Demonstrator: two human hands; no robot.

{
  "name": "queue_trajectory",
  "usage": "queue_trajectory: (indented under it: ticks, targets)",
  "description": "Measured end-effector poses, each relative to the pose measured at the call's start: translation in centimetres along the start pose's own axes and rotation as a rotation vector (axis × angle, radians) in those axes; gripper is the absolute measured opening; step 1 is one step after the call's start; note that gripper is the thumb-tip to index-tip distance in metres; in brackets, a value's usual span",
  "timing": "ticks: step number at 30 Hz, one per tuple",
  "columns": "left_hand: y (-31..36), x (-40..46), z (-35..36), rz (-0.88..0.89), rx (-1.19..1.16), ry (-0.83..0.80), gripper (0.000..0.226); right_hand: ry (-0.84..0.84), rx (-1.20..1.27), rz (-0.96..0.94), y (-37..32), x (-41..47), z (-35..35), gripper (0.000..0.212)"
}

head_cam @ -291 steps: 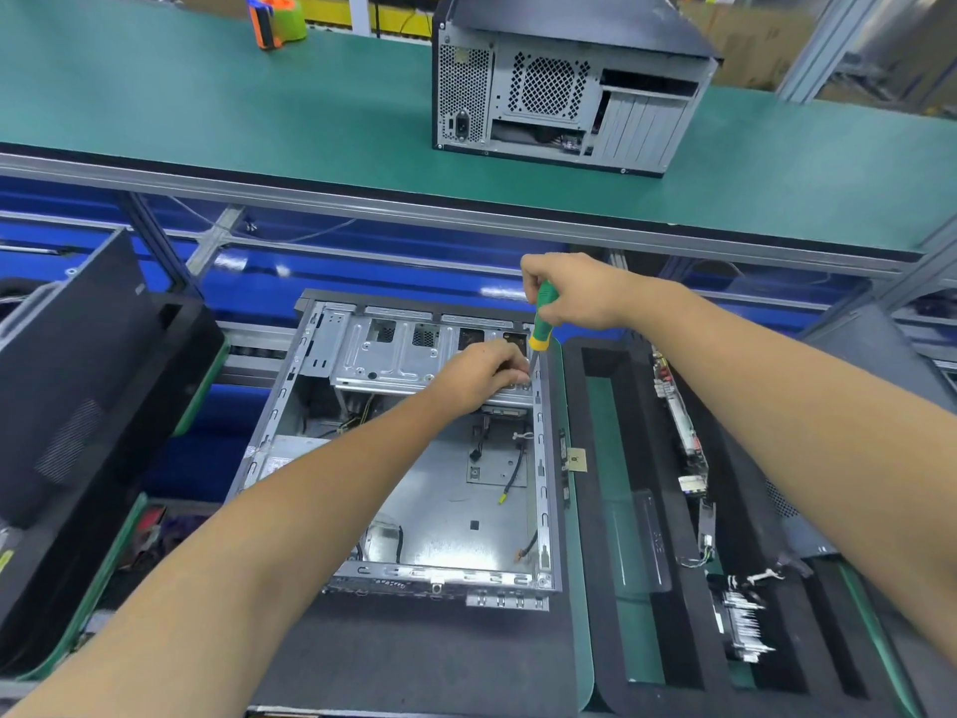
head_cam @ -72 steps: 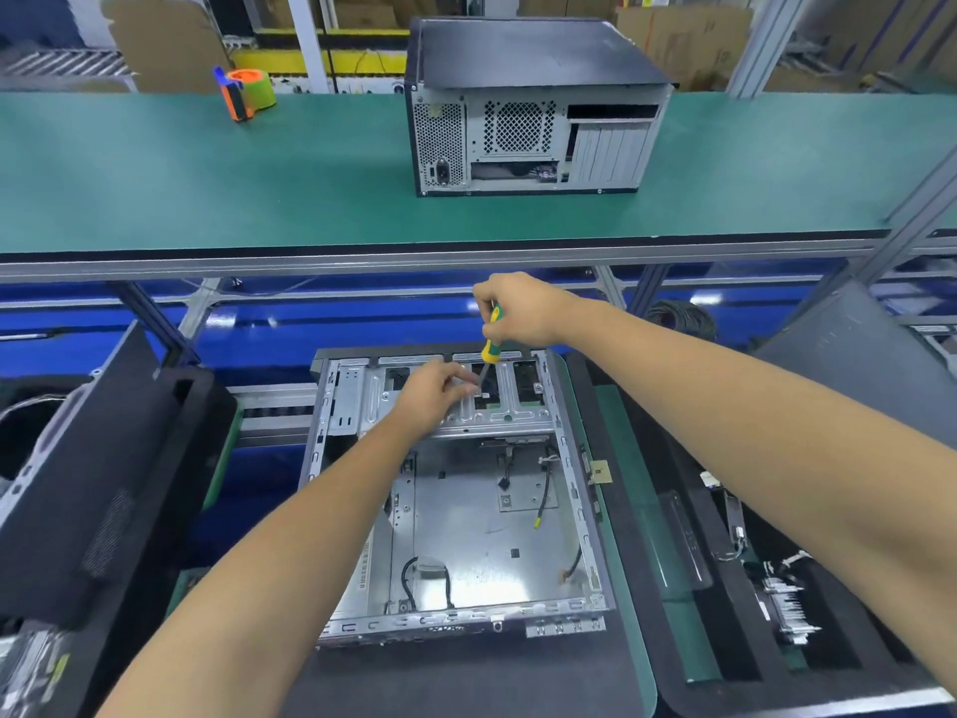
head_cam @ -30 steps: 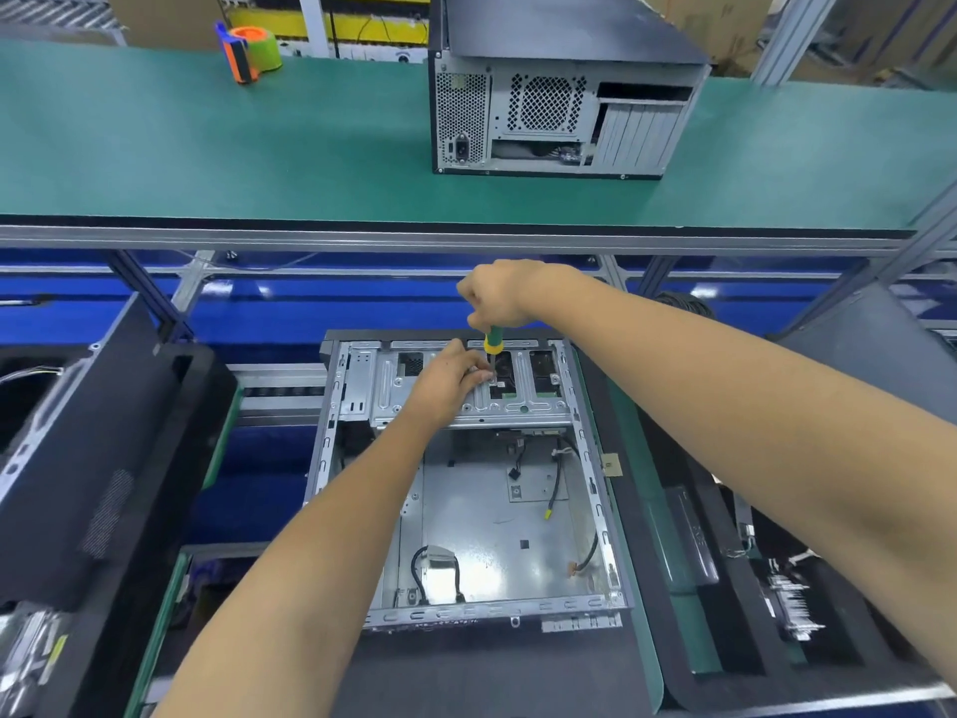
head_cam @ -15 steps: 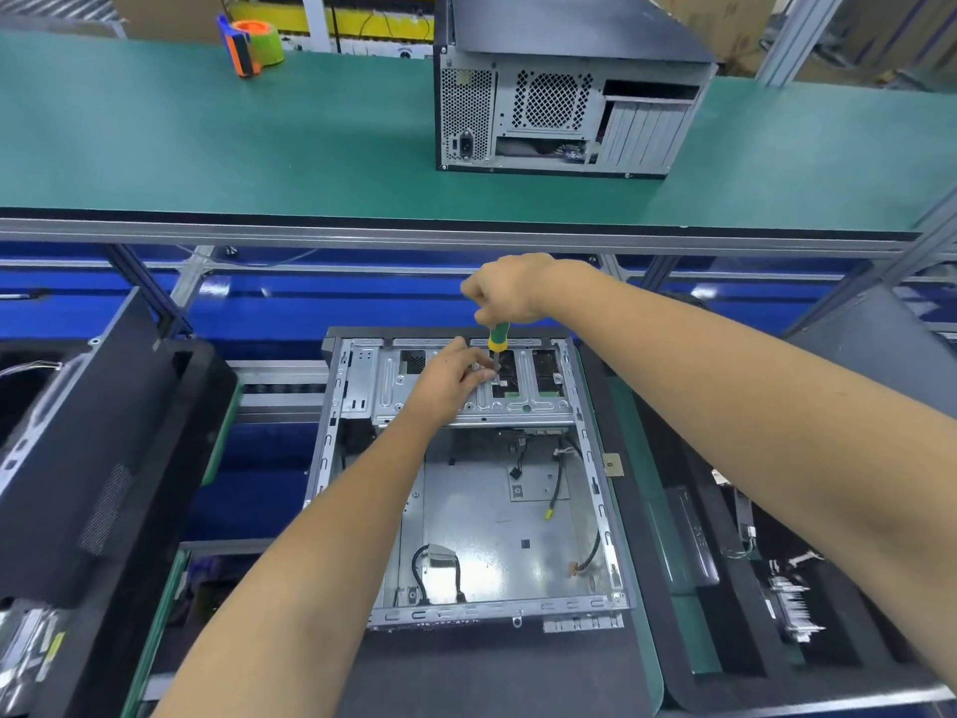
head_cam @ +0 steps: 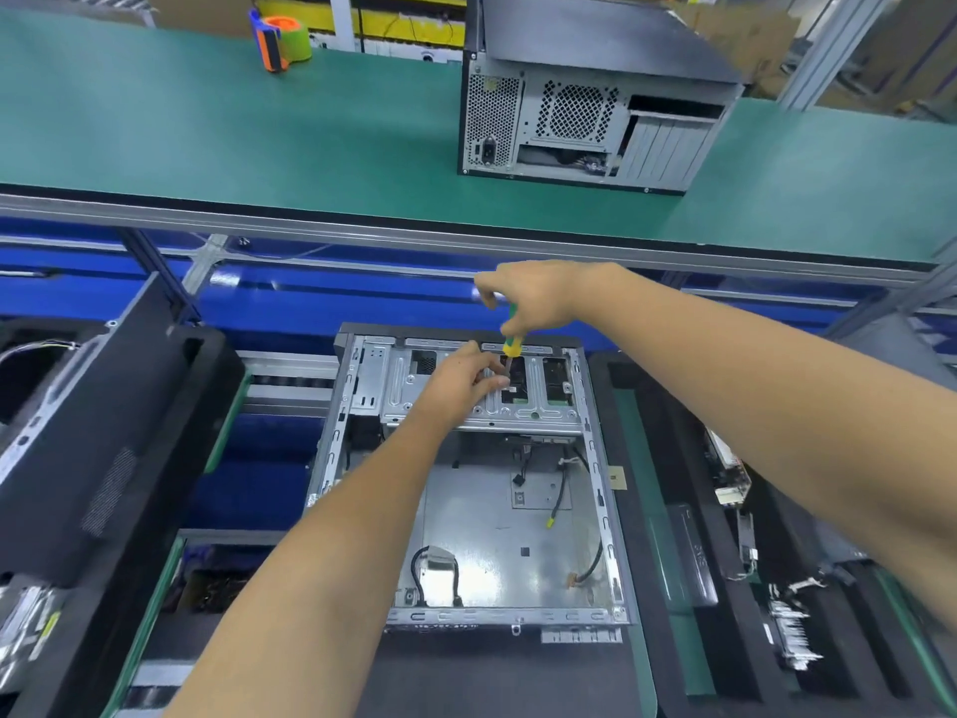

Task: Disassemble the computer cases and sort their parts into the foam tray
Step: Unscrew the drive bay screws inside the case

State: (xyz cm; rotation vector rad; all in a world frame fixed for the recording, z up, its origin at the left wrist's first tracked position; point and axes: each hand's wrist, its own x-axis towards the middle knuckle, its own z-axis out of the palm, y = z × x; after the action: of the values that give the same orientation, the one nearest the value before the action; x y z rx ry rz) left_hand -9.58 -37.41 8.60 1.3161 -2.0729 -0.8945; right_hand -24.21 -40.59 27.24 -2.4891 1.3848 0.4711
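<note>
Below the green bench [head_cam: 207,147], the open computer case [head_cam: 466,484] is lying flat, stiff sheet metal best held by its frame, while the right hand [head_cam: 533,298] is gripping a screwdriver [head_cam: 511,339] and the left hand [head_cam: 461,383] is pinching at its drive bracket [head_cam: 518,412].

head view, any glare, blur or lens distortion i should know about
Head view: wide-angle bending curves the conveyor's metal rail; overhead light glares off the open case floor near the front; the right hand fingers look slightly motion-blurred on the screwdriver; the left hand is fairly sharp; the background beyond the green belt is soft.
</note>
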Motion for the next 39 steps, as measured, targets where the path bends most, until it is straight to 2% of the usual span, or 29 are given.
queue_trajectory:
  ticks: [2, 4, 7, 9, 12, 16, 20, 22, 27, 31, 35, 37, 39]
  targets:
    - [-0.1, 0.1, 0.1, -0.002, 0.01, 0.004, 0.014, 0.041, -0.105, 0.104, 0.1, -0.2, -0.2, 0.024]
    - [-0.2, 0.1, 0.2, -0.013, 0.005, 0.005, 0.015, 0.075, -0.235, 0.271, 0.1, -0.3, -0.2, 0.032]
    - [-0.2, 0.2, 0.2, -0.029, 0.015, 0.007, 0.016, 0.019, -0.132, 0.376, 0.0, 0.1, -0.2, 0.034]
    - [-0.2, 0.3, 0.2, -0.037, 0.018, 0.009, 0.017, -0.022, -0.084, 0.327, 0.2, 0.2, -0.5, 0.022]
    - [-0.2, 0.4, 0.3, -0.036, 0.046, 0.008, 0.018, 0.006, 0.002, 0.159, 0.2, -0.2, -0.8, 0.007]
    - [-0.2, 0.3, 0.3, -0.013, 0.084, -0.002, 0.019, -0.007, 0.044, -0.006, 0.3, -0.2, 0.1, 0.029]
    - [-0.1, 0.3, 0.2, -0.01, 0.086, -0.004, 0.018, -0.025, 0.179, 0.03, 1.3, -0.2, 0.3, 0.037]
    - [-0.1, 0.4, 0.2, -0.011, 0.091, 0.003, 0.018, -0.003, 0.215, 0.05, 1.6, -0.2, 0.4, 0.032]
    - [0.0, 0.2, 0.2, -0.002, 0.103, 0.012, 0.021, 0.079, 0.146, 0.128, 1.3, -0.6, 0.7, 0.018]
    - [-0.1, 0.3, 0.4, -0.003, 0.107, 0.01, 0.02, 0.047, -0.045, 0.223, 0.9, -0.8, 0.7, 0.026]
    - [-0.2, 0.4, 0.4, -0.01, 0.11, 0.012, 0.02, -0.02, 0.089, 0.128, 0.7, -0.8, -0.3, 0.006]
    - [-0.2, 0.4, 0.4, -0.003, 0.112, 0.014, 0.021, -0.041, 0.205, 0.07, 0.5, -0.9, -0.4, 0.018]
    - [-0.2, 0.4, 0.4, -0.002, 0.116, 0.009, 0.021, -0.053, 0.205, 0.063, 0.3, -0.9, -0.1, 0.025]
